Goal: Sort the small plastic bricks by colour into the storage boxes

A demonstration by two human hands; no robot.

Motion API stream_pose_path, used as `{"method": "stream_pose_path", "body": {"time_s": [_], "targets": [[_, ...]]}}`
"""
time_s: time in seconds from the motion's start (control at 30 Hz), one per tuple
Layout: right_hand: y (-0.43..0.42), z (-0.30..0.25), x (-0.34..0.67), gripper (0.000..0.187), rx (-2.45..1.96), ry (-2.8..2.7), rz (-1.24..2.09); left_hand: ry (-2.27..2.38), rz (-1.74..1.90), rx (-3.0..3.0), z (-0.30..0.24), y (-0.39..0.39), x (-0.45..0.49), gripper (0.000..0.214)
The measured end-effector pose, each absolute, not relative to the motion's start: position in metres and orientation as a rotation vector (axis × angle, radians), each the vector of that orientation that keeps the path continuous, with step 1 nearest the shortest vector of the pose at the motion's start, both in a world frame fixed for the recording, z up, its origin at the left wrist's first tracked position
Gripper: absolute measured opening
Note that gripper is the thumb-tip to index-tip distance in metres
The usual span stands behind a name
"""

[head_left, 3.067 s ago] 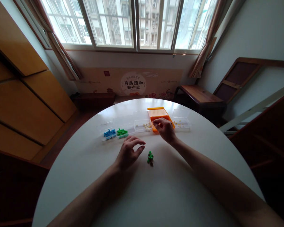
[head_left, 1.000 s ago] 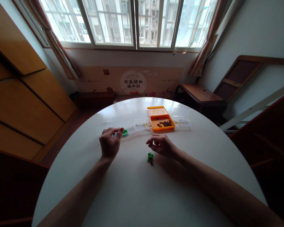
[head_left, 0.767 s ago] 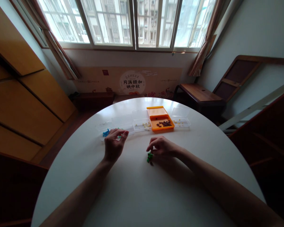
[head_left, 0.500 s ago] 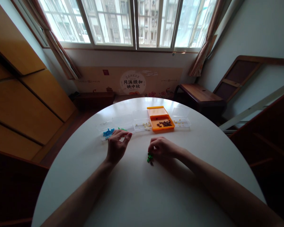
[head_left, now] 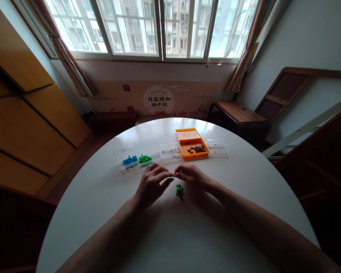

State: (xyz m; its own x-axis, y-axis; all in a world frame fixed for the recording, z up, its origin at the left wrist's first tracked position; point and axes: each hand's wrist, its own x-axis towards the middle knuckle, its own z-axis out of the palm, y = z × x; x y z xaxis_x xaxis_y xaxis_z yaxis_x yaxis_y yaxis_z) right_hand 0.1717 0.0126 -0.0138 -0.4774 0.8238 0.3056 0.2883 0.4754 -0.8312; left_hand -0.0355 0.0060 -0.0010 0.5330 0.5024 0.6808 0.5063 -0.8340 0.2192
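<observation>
My left hand (head_left: 154,184) reaches across the table with thumb and index finger pinched toward each other at the tips. My right hand (head_left: 191,175) meets it, its fingers curled and pinched. Between their fingertips shows a tiny green piece (head_left: 174,175), mostly hidden. Just below lies a small cluster of green and brown blocks (head_left: 179,190) joined together, touched by neither hand. Beyond my left hand, a clear box of green pieces (head_left: 145,159) stands open.
Along the far side stand a clear box of blue pieces (head_left: 130,161), a clear box with pale pieces (head_left: 170,151), an orange box (head_left: 194,156) with dark brown pieces, and a clear box with a few yellow pieces (head_left: 217,147). All rest on the round white table (head_left: 165,242).
My left hand has moved right and nearer, away from the green box, to my right hand's fingertips. My right hand has shifted slightly up and left, away from the block cluster.
</observation>
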Motion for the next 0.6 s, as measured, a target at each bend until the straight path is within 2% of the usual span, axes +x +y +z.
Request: {"method": "stream_pose_path", "body": {"time_s": [0.4,0.6], "targets": [[0.009,-0.018,0.165,0.018,-0.966,-1.884,0.901,-0.947,-1.18,-2.721,-0.002,0.009,-0.038,0.006],[0.01,-0.022,0.174,0.008,-1.036,-1.9,0.879,-1.349,-1.392,-2.288,-0.004,0.03,-0.059,0.011]]}}
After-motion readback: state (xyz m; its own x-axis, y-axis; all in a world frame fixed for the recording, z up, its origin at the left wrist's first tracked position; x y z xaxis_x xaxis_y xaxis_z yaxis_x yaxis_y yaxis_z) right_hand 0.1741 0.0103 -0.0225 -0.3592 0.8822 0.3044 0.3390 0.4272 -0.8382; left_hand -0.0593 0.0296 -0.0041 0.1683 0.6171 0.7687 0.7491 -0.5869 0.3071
